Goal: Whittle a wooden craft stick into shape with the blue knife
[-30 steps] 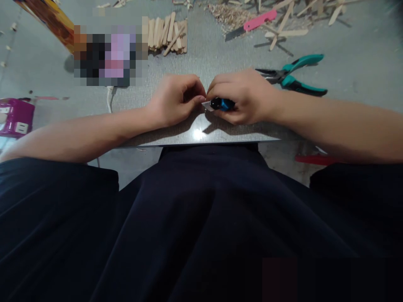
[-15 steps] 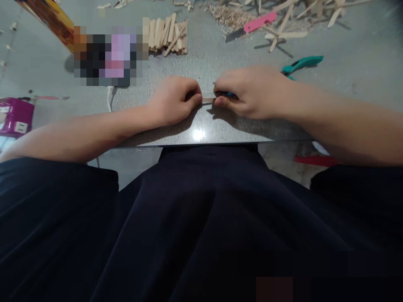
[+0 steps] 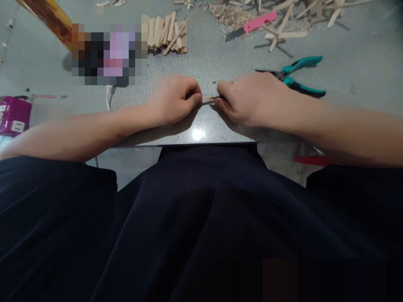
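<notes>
My left hand [image 3: 176,100] is closed, thumb and forefinger pinching one end of a thin wooden craft stick [image 3: 208,100] low over the tabletop. Facing it, my right hand [image 3: 245,98] is closed at the stick's other end. A thin dark tip shows between its thumb and forefinger, against the stick. The rest of that tool is hidden in the fist, so its kind cannot be made out. Just beyond the right hand lie teal-handled pliers [image 3: 299,65], their jaws pointing left.
A pile of craft sticks [image 3: 166,33] lies at the back. Right of it are wood shavings [image 3: 228,16], a pink-handled saw [image 3: 260,22] and crossed sticks [image 3: 283,33]. A blurred-out device with a white cable [image 3: 108,98] stands left. A purple box [image 3: 15,115] is at far left.
My right hand has turned and its fist has closed more, hiding the blue thing that showed in it. More of the pliers is now uncovered. My left hand has stayed put.
</notes>
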Tool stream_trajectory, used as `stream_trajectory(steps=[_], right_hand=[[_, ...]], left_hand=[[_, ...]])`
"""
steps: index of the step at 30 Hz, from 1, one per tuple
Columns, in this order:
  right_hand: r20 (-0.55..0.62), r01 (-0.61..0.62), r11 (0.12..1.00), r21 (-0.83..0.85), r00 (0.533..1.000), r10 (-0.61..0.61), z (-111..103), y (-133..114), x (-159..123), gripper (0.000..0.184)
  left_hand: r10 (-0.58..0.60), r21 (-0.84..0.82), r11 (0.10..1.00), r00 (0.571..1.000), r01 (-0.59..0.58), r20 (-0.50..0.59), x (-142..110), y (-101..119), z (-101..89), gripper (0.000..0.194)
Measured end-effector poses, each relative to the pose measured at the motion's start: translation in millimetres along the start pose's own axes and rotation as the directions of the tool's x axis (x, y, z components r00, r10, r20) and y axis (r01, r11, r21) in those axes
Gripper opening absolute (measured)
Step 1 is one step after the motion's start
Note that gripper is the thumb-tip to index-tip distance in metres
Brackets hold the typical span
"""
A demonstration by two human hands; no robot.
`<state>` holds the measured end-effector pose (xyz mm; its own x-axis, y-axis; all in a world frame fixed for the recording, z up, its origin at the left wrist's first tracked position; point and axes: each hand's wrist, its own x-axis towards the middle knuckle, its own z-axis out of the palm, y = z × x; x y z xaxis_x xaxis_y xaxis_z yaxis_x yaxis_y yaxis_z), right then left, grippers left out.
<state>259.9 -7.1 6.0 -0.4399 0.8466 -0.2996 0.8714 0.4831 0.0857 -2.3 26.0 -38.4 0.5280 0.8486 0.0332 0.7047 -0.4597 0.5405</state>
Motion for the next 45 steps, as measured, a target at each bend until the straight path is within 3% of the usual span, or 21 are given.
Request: stream_trajectory(steps=[9, 28, 34, 38, 45], right_hand=[[0.032, -0.059, 0.998, 0.037, 0.998, 0.058, -5.7, -4.4, -2.0, 0.06], [0.052, -0.037, 0.999, -0.007, 0.998, 0.037, -8.6, -11.1, -0.4, 0.071], [0.062, -0.005, 1.0, 0.029, 0.998, 0.003, -12.6, -8.9, 5.0, 0.081], [0.071, -0.016, 0.998, 0.053, 0.997, 0.012, -13.9, -3.2, 13.6, 0.073], [0.052, 0.093, 0.994, 0.053, 0.994, -0.096, -7.7, 11.2, 31.5, 0.075]], left_hand=[[-0.013, -0.003, 1.0, 1.0, 0.013, -0.016, 0.6, 0.8, 2.1, 0.02], [-0.019, 0.054, 0.998, 1.0, 0.019, 0.0, 2.5, 0.0, 5.8, 0.022], [0.015, 0.057, 0.998, 0.999, -0.013, -0.032, 5.5, -5.7, 10.2, 0.028], [0.014, 0.09, 0.996, 0.998, -0.009, -0.057, 6.5, -7.6, 11.6, 0.026], [0.055, 0.007, 0.998, 0.996, -0.055, -0.072, 7.7, -12.1, 10.9, 0.028]])
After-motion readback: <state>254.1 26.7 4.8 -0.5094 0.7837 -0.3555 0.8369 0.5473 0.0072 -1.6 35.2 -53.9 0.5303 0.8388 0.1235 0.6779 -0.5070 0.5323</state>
